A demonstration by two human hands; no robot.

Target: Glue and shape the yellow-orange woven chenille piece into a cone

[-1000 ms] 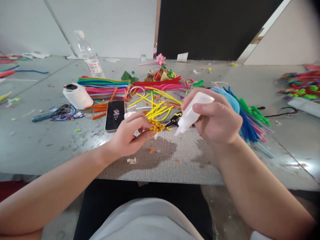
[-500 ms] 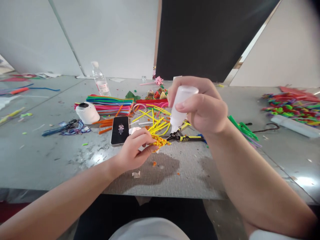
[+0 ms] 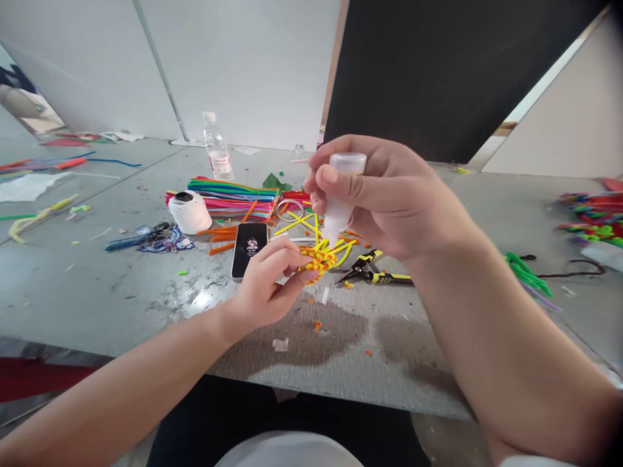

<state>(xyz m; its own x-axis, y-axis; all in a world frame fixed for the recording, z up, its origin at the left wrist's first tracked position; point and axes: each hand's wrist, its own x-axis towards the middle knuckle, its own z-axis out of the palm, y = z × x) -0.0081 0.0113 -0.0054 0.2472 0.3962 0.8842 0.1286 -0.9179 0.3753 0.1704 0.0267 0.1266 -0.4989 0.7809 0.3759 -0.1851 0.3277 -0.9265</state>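
Note:
Between the thumb and fingers of my left hand (image 3: 272, 282) is a small yellow-and-orange piece of twisted pipe cleaner (image 3: 318, 261), held above the table. My right hand (image 3: 389, 194) is closed around a white squeeze bottle (image 3: 338, 211), tipped upside down. Its nozzle points down just over the pipe cleaner piece; whether they touch I cannot tell. Behind them lie loose yellow pipe cleaners (image 3: 304, 224). Black-and-yellow pliers (image 3: 370, 267) rest on the table just right of the piece. A phone (image 3: 249, 243) lies partly behind my left hand.
On the grey table (image 3: 146, 298), a white spool (image 3: 189, 213) stands before a stack of coloured pipe cleaners (image 3: 233, 198). A clear water bottle (image 3: 219, 149) is behind them. At left lies a blue-handled tool (image 3: 136, 237); at right, green pipe cleaners (image 3: 528, 272) and a colourful heap (image 3: 591, 211).
My view has turned, shifting the table items rightward in the picture. The squeeze bottle has moved left, its nozzle now over the pipe cleaner piece. Both hands keep their hold.

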